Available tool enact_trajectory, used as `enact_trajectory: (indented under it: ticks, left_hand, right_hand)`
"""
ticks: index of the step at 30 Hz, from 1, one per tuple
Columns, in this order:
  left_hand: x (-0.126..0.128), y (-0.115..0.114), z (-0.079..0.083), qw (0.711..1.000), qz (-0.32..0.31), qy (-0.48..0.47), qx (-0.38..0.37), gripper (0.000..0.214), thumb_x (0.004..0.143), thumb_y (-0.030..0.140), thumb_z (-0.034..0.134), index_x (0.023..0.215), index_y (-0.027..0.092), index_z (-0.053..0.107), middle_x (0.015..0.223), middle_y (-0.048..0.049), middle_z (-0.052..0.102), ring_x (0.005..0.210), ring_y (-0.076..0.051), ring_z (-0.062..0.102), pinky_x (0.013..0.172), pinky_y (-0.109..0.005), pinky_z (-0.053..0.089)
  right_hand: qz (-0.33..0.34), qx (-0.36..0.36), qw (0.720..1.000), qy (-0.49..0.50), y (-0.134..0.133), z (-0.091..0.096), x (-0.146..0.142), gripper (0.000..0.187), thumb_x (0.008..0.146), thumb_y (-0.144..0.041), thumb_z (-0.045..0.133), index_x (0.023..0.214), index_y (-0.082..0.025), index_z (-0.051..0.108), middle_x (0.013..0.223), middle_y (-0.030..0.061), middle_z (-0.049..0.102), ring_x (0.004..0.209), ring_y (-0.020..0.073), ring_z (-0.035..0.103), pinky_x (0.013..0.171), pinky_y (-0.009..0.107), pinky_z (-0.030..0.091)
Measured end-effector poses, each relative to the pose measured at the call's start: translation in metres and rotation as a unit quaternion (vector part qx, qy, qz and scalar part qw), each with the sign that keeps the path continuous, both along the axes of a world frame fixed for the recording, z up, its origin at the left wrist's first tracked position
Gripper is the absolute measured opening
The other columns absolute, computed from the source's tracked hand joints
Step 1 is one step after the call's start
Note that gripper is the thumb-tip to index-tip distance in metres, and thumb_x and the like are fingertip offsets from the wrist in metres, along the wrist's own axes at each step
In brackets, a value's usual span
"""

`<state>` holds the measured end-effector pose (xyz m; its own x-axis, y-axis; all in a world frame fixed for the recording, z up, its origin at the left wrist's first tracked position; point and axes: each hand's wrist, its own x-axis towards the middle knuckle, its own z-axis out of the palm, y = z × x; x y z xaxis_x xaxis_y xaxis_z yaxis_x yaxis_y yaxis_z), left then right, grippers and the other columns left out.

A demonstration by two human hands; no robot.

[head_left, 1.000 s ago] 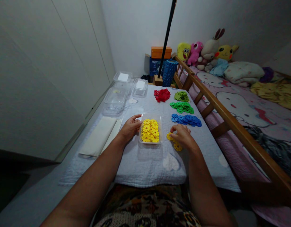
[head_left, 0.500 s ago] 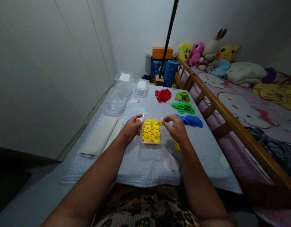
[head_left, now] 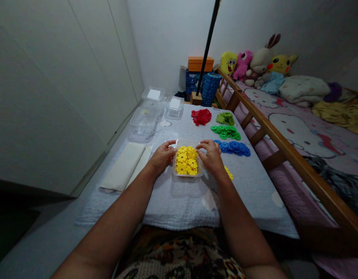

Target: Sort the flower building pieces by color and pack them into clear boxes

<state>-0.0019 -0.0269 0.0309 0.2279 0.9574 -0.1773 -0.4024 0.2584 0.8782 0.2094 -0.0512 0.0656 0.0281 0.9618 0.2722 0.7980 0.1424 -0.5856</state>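
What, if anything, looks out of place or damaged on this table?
At least one yellow flower piece lies loose on the cloth, partly hidden by the right wrist, while many others sit inside the clear box. Nothing looks damaged.

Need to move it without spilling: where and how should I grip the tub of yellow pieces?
Take the tub by both long side rims, from left and right: it stands upright and open-topped, so paired grips should keep the yellow pieces level.
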Motion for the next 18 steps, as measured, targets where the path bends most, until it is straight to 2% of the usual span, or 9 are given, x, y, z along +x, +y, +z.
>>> enact_trajectory:
  ticks: [5,8,11,14,18]
  left_hand:
    - [0.0,0.0,-0.001,1.0,0.002,-0.002,0.004,0.063,0.059,0.028,0.087,0.114,0.017,0.06,0.059,0.0109,0.05,0.043,-0.006,0.043,0.042,-0.019,0.033]
    - [0.0,0.0,-0.001,1.0,0.004,-0.003,0.005,0.064,0.059,0.028,0.087,0.115,0.017,0.06,0.06,0.0105,0.051,0.043,-0.006,0.044,0.042,-0.019,0.033]
    - [0.0,0.0,-0.001,1.0,0.001,-0.004,0.007,0.063,0.06,0.028,0.087,0.116,0.017,0.061,0.061,0.0101,0.051,0.045,-0.006,0.046,0.043,-0.019,0.035]
    - [-0.001,0.0,-0.003,1.0,-0.002,-0.004,0.01,0.063,0.06,0.028,0.087,0.117,0.017,0.062,0.061,0.0099,0.052,0.044,-0.006,0.046,0.044,-0.019,0.036]
    - [-0.001,0.001,-0.005,1.0,-0.006,-0.002,0.008,0.062,0.062,0.028,0.086,0.118,0.017,0.062,0.062,0.009,0.053,0.045,-0.007,0.048,0.044,-0.019,0.036]
  right_hand:
    - [-0.007,0.044,0.999,0.025,0.002,-0.008,0.028,0.018,0.085,-0.025,0.062,0.097,-0.024,0.076,0.12,0.0098,0.066,0.118,0.029,0.054,0.107,0.047,0.037]
    - [-0.018,0.038,0.999,0.014,-0.002,-0.011,0.054,0.02,0.085,-0.027,0.062,0.098,-0.023,0.076,0.119,0.0103,0.067,0.118,0.029,0.056,0.106,0.047,0.038]
    - [-0.041,-0.005,0.999,-0.027,-0.009,-0.014,0.08,0.023,0.085,-0.029,0.061,0.101,-0.022,0.076,0.117,0.0102,0.068,0.117,0.0292,0.057,0.106,0.046,0.039]
    - [-0.063,-0.076,0.991,-0.09,-0.018,-0.021,0.102,0.025,0.087,-0.031,0.061,0.104,-0.022,0.077,0.114,0.0099,0.07,0.112,0.0281,0.06,0.102,0.042,0.04]
    - [-0.055,-0.152,0.974,-0.157,-0.028,-0.028,0.114,0.026,0.083,-0.031,0.067,0.104,-0.022,0.077,0.112,0.01,0.071,0.109,0.0272,0.061,0.093,0.035,0.043]
